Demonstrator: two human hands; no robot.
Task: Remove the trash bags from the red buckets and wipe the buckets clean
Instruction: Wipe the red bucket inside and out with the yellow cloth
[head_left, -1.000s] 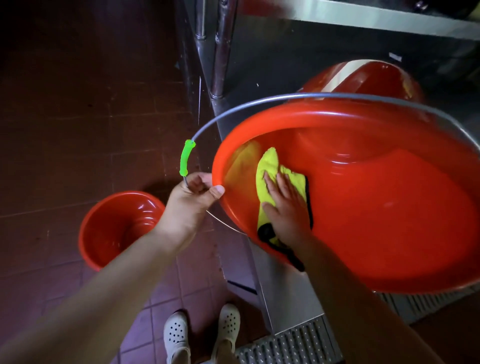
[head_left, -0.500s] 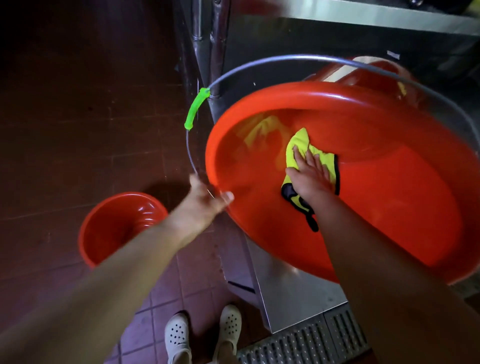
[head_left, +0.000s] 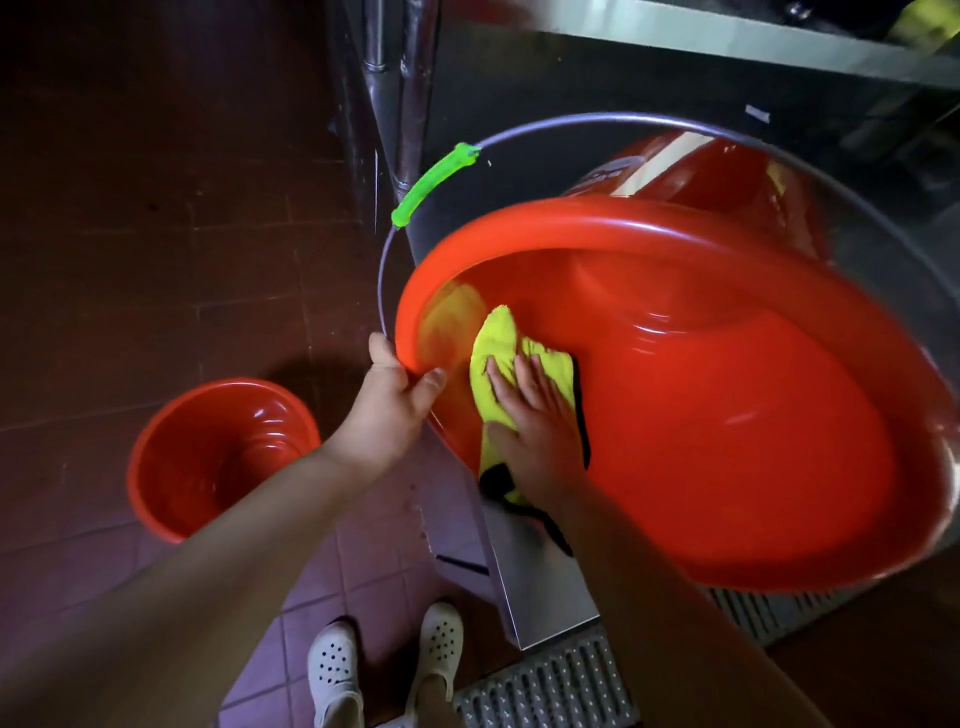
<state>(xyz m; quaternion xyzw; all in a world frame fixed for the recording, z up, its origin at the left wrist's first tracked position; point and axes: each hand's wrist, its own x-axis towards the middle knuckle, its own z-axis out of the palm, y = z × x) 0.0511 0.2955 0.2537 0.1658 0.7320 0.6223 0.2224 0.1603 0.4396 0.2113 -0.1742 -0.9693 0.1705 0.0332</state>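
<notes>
A large red bucket (head_left: 727, 426) is tilted toward me, its mouth open and no bag inside. My left hand (head_left: 395, 400) grips its near left rim, thumb over the edge. Inside, my right hand (head_left: 540, 415) presses flat on a yellow cloth with black trim (head_left: 498, 343) against the left inner wall. The bucket's wire handle with a green grip (head_left: 434, 182) arcs above the rim.
A second red bucket (head_left: 218, 457) stands upright on the tiled floor at left. Another red bucket (head_left: 717, 176) lies behind the tilted one, against a steel cabinet (head_left: 540, 587). A floor drain grate (head_left: 550, 686) is beside my white clogs (head_left: 384, 665).
My right hand slid the cloth from deeper in the bucket back down to the left wall near the rim. The bucket tilted and its handle swung. My left hand stayed on the rim.
</notes>
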